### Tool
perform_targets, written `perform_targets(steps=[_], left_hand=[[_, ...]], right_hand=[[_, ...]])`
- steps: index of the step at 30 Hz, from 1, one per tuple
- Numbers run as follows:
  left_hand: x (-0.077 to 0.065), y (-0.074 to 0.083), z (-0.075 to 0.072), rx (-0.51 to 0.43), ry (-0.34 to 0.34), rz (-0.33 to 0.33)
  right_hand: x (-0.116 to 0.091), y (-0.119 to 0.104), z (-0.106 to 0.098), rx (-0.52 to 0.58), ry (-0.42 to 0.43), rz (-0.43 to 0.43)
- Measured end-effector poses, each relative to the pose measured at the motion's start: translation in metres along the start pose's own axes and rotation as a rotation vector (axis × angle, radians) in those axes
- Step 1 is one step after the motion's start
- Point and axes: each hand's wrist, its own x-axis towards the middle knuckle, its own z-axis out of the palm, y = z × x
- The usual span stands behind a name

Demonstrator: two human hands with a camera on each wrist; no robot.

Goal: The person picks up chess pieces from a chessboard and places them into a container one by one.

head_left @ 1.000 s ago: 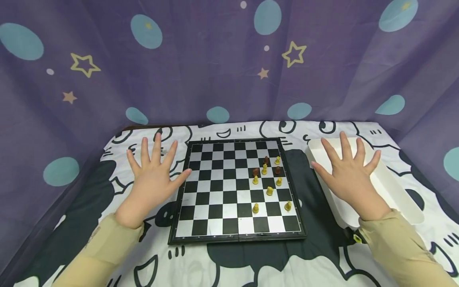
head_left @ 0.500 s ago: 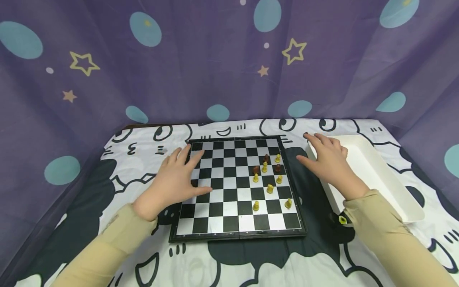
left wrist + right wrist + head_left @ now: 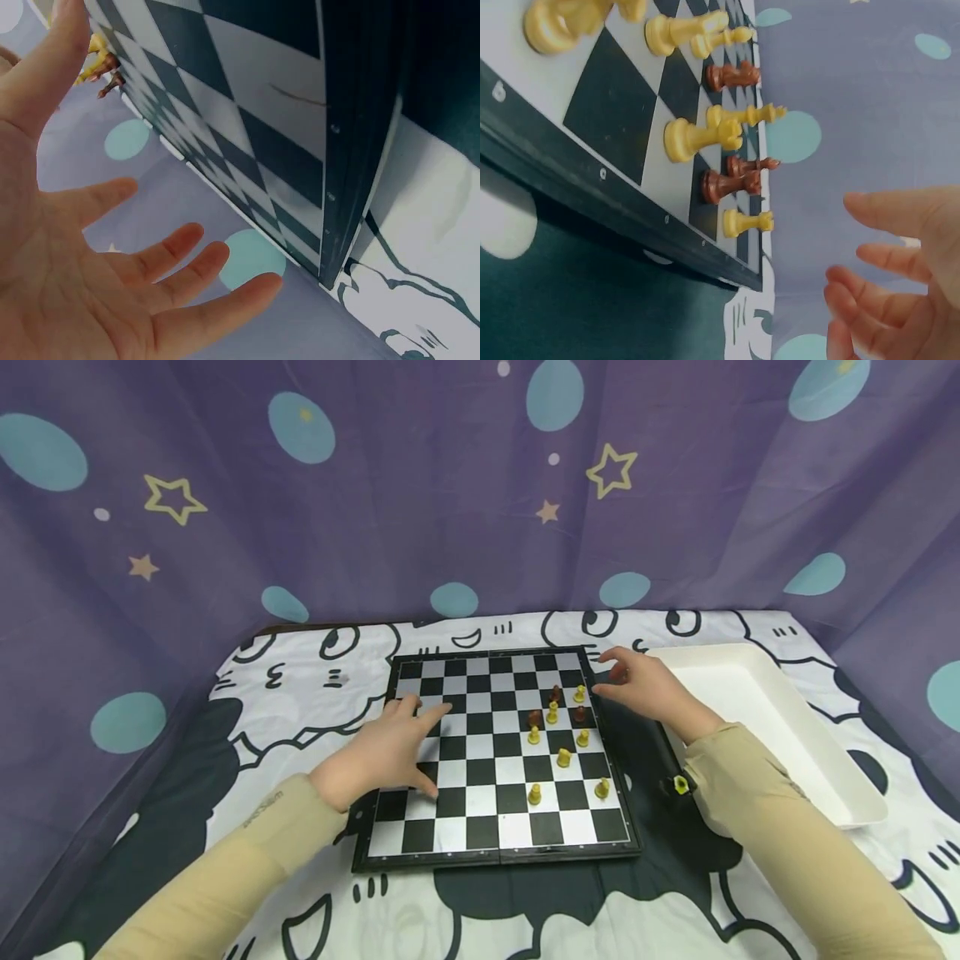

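Note:
A black-and-white chessboard (image 3: 480,772) lies on the table, with several yellow and brown chess pieces standing on its right side. Over the board's left part hovers my left hand (image 3: 375,756), fingers and thumb spread apart; in the left wrist view its palm (image 3: 67,285) holds nothing. My right hand (image 3: 648,689) is just off the board's far right edge, nearest to a yellow piece (image 3: 580,693) and a brown rook (image 3: 731,186). Its fingers (image 3: 877,300) bend loosely with nothing between them. A yellow rook (image 3: 701,141) stands nearer in the right wrist view.
A white tray (image 3: 817,760) sits right of the board, partly behind my right forearm. Black-and-white patterned cloth (image 3: 405,918) covers the table. A purple curtain (image 3: 420,510) with stars and blue ovals hangs behind. A small black-and-yellow item (image 3: 680,785) is by my right cuff.
Both hands have moved inward from beside the board: the left rightward over its left squares, the right leftward from above the tray. Their widely spread fingers have drawn in. The pieces look unmoved.

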Motion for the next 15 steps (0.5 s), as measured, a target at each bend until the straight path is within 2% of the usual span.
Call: perform_targets(steps=[7, 15], left_hand=[[0.004, 0.0, 0.004, -0.005, -0.092, 0.003], [0.007, 0.001, 0.006, 0.017, -0.145, 0.025]], right_hand=[[0.017, 0.008, 0.01, 0.015, -0.044, -0.073], [0.029, 0.013, 0.02, 0.013, -0.1, -0.074]])
